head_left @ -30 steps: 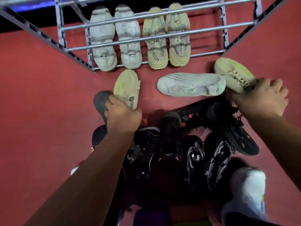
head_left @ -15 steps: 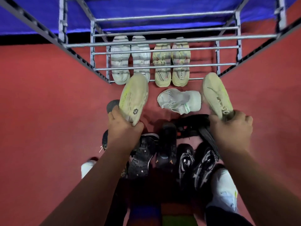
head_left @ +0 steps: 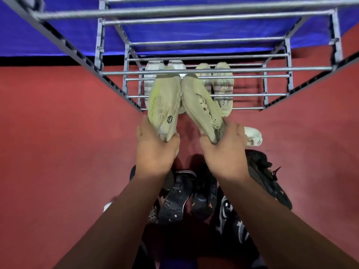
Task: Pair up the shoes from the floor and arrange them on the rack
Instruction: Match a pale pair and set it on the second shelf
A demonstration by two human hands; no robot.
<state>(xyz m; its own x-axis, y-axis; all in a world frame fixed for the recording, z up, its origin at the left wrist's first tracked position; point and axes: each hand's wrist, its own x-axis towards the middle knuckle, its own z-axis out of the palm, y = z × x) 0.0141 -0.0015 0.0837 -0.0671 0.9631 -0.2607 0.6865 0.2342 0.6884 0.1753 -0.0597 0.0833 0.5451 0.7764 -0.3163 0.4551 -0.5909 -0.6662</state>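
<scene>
Red floor (head_left: pixel 58 152) beneath a grey metal rack (head_left: pixel 213 69), where a white pair (head_left: pixel 153 66) and a beige pair (head_left: pixel 222 88) already sit on the lowest shelf. A heap of dark shoes (head_left: pixel 204 199) and one white shoe (head_left: pixel 252 135) lie unsorted on the floor, so most of the job appears to remain. Raised before the rack, toes touching: a pale-green shoe (head_left: pixel 163 98) in the left hand (head_left: pixel 155 152) and a matching shoe (head_left: pixel 200 101) in the right hand (head_left: pixel 225 154), fingers (head_left: pixel 172 141) curled round each heel.
</scene>
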